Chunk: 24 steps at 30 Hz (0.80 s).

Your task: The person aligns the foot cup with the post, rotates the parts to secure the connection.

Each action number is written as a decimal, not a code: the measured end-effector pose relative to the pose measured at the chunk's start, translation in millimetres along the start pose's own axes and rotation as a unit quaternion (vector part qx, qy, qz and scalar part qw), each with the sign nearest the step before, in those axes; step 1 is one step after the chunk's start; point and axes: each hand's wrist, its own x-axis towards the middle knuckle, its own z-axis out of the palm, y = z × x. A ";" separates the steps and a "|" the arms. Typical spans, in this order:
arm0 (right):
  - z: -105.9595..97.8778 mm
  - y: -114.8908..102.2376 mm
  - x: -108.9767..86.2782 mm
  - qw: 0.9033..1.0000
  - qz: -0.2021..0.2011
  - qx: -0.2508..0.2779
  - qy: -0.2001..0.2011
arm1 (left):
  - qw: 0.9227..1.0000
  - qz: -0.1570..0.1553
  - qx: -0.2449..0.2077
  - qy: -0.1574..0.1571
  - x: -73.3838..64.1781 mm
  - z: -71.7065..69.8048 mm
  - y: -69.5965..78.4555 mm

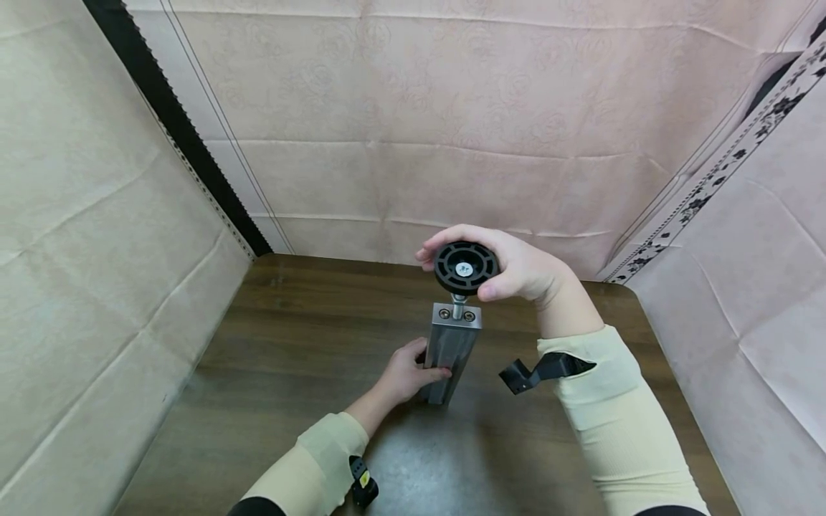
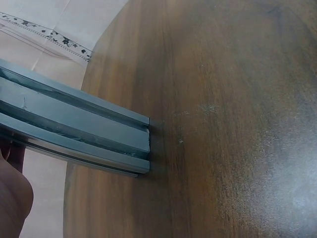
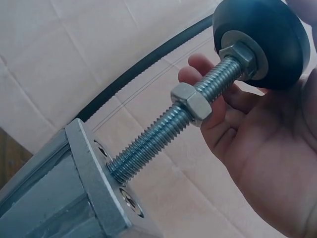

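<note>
An aluminium profile [image 1: 452,351] stands upright on the wooden table, and my left hand [image 1: 409,369] grips it low down, thumb across the near face. In the left wrist view the grooved profile [image 2: 74,116] meets the tabletop with its lower end. A levelling foot [image 1: 466,268] with a round black pad rises from the top plate. My right hand [image 1: 510,269] holds that pad by its rim, thumb on the near side and fingers at the far side. The right wrist view shows the foot's threaded stem [image 3: 153,141] entering the plate between two screws, with a hex nut [image 3: 191,103] partway along.
The brown wooden table [image 1: 310,315] has rounded far corners. Pale patterned sheets hang behind it [image 1: 452,107] and along both sides, with a black strip [image 1: 187,136] at the left. A black wrist camera mount [image 1: 542,370] sticks out from the right sleeve.
</note>
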 end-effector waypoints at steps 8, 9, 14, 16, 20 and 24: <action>7.8 -1.3 -3.8 0.999 0.012 0.032 0.036 | 1.000 0.013 0.001 0.001 0.9 0.4 0.0; 9.0 -0.6 -4.7 0.998 0.008 0.035 0.045 | 1.000 0.012 0.002 0.001 1.0 0.5 -0.1; 15.8 3.4 -9.0 0.995 -0.001 0.036 0.094 | 1.000 0.002 0.004 0.004 0.2 0.9 -0.4; 18.9 5.5 -10.8 0.993 -0.008 0.040 0.113 | 1.000 -0.003 0.001 0.003 -0.4 0.7 -0.5; 25.4 10.0 -14.6 0.986 -0.034 0.037 0.160 | 1.000 -0.010 -0.003 0.005 -1.0 0.7 -0.2; 33.2 13.0 -17.6 0.977 -0.065 0.025 0.203 | 1.000 -0.001 0.001 0.009 -1.1 1.4 -0.8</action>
